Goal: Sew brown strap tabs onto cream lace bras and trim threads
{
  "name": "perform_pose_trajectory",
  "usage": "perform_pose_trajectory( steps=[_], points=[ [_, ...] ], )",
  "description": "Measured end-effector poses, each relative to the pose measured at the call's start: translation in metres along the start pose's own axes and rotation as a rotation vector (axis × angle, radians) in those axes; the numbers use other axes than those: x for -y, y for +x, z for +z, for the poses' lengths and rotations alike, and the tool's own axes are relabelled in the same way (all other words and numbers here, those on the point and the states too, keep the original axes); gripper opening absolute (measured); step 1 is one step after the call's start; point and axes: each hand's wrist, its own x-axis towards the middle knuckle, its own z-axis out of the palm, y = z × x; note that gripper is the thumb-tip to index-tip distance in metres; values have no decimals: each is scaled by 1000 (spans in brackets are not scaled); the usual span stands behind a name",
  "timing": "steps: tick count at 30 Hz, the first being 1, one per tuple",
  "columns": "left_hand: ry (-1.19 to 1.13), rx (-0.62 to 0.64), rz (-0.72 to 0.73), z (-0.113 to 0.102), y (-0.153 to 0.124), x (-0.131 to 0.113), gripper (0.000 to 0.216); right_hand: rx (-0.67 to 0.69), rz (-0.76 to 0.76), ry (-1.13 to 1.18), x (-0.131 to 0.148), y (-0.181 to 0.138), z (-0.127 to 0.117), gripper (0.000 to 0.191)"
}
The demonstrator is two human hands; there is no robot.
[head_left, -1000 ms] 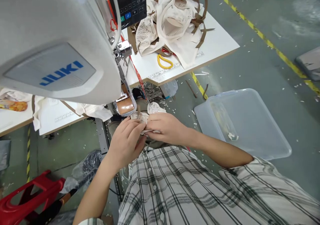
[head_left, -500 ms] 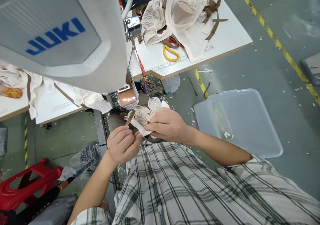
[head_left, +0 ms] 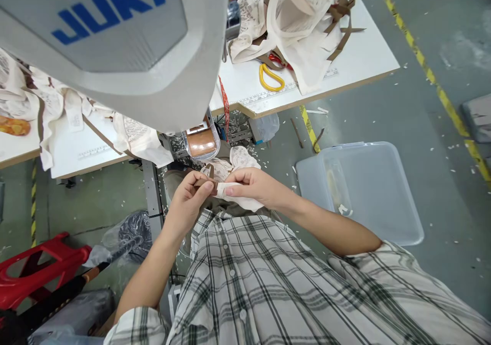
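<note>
In front of my lap, my left hand (head_left: 190,196) is closed, pinching a brown strap (head_left: 211,172) between thumb and fingertips. My right hand (head_left: 259,185) grips the white band of a lace bra (head_left: 244,156), thumb on top and fingers curled behind. The two hands are close together, and the brown strap meets the white fabric between them. Lace cups hang beyond my fingers, partly hidden by them. Just past the bra is the lower end of a JUKI sewing machine (head_left: 153,94), with a shiny orange-brown plate (head_left: 201,143) in a metal frame.
More white bras with brown straps lie on the right table (head_left: 368,61), beside yellow-handled scissors (head_left: 271,78). Another bra piece (head_left: 140,140) hangs over the left table's edge. A clear plastic bin (head_left: 368,186) stands on the floor at right, a red stool (head_left: 46,263) at left.
My left hand has turned and raised its fingertips, with the strap now bunched in its pinch. The right hand's fingers have shifted, and the white band spreads below them. The view has tilted slightly.
</note>
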Motion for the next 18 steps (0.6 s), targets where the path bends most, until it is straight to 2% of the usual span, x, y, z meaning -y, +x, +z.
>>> perform_pose_trajectory(
  steps=[4,10,16,18],
  points=[
    [-133,-38,-85,4,1,-1,31,-5,72,137,-1,2,3,40],
    [-140,-30,-88,6,1,-8,31,6,46,181,1,1,4,34],
    [-44,-5,-50,2,6,-6,30,-8,94,185,0,2,3,38],
    [84,-39,37,0,6,-1,27,-11,96,198,-1,4,1,40]
  ],
)
